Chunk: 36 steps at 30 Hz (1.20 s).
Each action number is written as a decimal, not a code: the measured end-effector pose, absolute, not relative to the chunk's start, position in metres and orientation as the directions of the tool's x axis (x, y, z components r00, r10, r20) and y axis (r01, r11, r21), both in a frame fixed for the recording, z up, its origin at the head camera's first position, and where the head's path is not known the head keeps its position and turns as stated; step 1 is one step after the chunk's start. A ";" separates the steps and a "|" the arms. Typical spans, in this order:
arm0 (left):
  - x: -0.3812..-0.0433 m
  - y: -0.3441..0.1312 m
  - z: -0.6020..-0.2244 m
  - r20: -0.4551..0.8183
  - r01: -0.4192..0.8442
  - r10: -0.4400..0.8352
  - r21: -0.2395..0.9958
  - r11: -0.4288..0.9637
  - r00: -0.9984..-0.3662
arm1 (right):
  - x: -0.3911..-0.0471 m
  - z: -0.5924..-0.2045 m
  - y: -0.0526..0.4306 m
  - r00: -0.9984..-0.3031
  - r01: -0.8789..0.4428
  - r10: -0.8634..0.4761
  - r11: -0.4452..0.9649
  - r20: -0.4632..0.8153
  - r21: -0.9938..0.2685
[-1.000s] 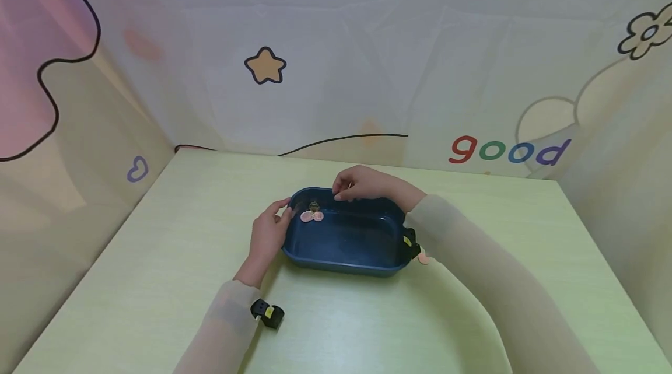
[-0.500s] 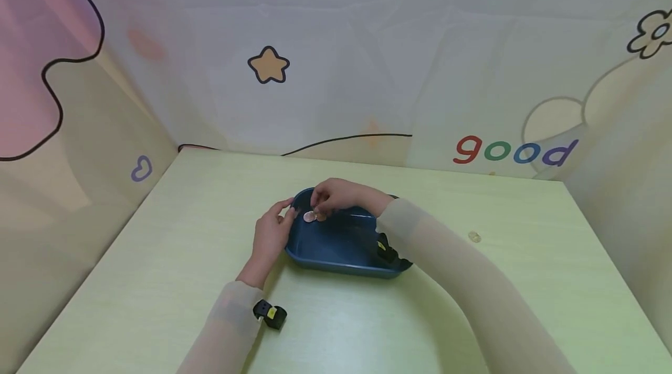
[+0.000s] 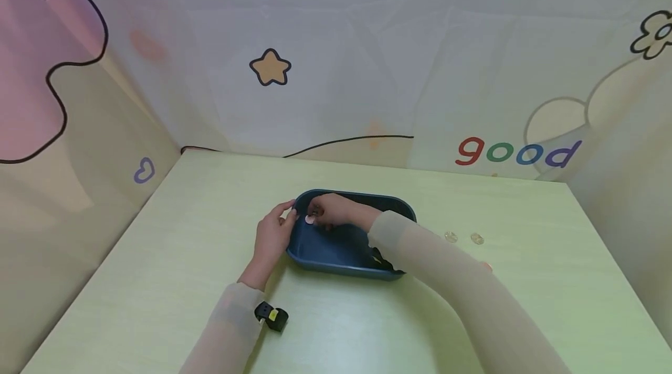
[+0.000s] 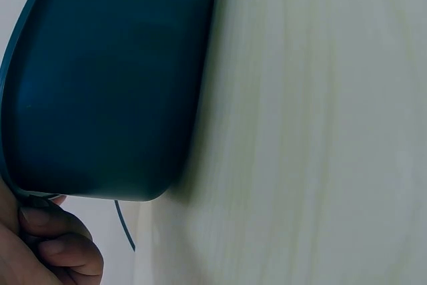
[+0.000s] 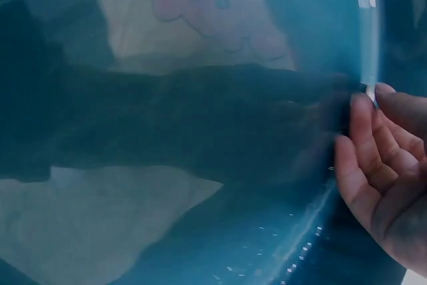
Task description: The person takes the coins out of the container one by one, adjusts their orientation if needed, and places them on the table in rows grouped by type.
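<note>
A dark blue tray [image 3: 336, 268] sits on the table, and my left hand [image 3: 272, 234] grips its left rim. In the left wrist view, curled fingers [image 4: 63, 238] show beside the tray's end wall [image 4: 100, 165]. My right hand [image 3: 336, 210] reaches into the tray's left end. Its thumb and index finger pinch a small coin, whose thin pale edge [image 5: 371, 93] shows in the right wrist view. Just beneath those fingers lies a pinkish coin [image 3: 310, 220] on the tray floor. The fingers may hide other coins.
Right of the tray, two gold-coloured coins [image 3: 476, 238] lie on the pale table [image 3: 525, 304]. A pinkish coin [image 3: 487, 266] is partly hidden by my right sleeve [image 3: 451, 269]. A printed cloth [image 3: 341, 70] hangs behind the table.
My right hand has moved left and down, from the tray's back rim to the coins at its left end. The left hand keeps its grip. The moved right forearm now uncovers coins on the table.
</note>
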State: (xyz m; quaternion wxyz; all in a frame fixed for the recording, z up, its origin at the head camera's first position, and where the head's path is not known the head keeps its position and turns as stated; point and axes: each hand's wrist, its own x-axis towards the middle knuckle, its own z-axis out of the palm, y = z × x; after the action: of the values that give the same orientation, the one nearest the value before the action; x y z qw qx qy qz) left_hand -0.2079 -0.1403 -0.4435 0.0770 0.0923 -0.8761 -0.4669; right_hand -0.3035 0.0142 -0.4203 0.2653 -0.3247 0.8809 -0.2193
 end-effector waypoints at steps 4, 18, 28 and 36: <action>-0.207 -0.139 -0.443 0.043 -0.095 -0.240 0.840 0.534 -0.970 | -0.301 -0.426 0.013 -0.673 -0.458 -0.678 0.696 -0.296 -0.553; -0.210 -0.141 -0.443 0.029 -0.106 -0.246 0.848 0.519 -0.969 | -0.303 -0.431 0.010 -0.687 -0.507 -0.683 0.694 -0.246 -0.511; -0.211 -0.142 -0.442 0.024 -0.109 -0.239 0.842 0.529 -0.971 | -0.306 -0.433 0.008 -0.616 -0.562 -0.742 0.649 -0.264 -0.512; -0.209 -0.142 -0.445 0.019 -0.106 -0.229 0.847 0.521 -0.973 | -0.303 -0.437 0.004 -0.583 -0.607 -0.767 0.631 -0.269 -0.484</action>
State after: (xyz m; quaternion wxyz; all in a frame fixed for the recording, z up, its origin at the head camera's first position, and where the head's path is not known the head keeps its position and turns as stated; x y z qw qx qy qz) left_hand -0.2089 -0.1420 -0.4450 0.0642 0.0964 -0.8696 -0.4799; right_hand -0.3031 0.0040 -0.4372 0.2321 -0.3935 0.8726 -0.1726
